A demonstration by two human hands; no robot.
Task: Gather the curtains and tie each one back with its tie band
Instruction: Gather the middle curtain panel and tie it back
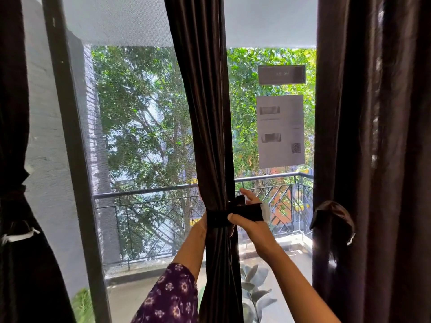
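Glass door (pixel 140 136) facing a balcony railing (pixel 144 190) and trees; 3 dark curtains hang before it. Item 1, left curtain (pixel 14 264): cinched at the waist, a white tab showing. Item 2, middle curtain (pixel 205 113): gathered into a narrow bundle, tie band (pixel 217 219) wrapped round it level with the railing, ends not yet fastened. Item 3, right curtain (pixel 373 136): hanging ungathered, its loose band (pixel 331 217) dangling at the inner edge. Risks, as judged: if the free end of the tie band slips from the thumb before fastening, the wrap loosens and the folds spread out; a hard sideways pull could drag the bundle off line or leave stray folds outside the band. Right hand (pixel 249 220): forearm raised from lower right, thumb on the front of the band's free end, fingers behind, pinching it, 1 finger pointing up. Left hand (pixel 201 223): forearm raised, hand tucked behind the bundle at band height, mostly hidden; whether it clasps the cloth cannot be told.
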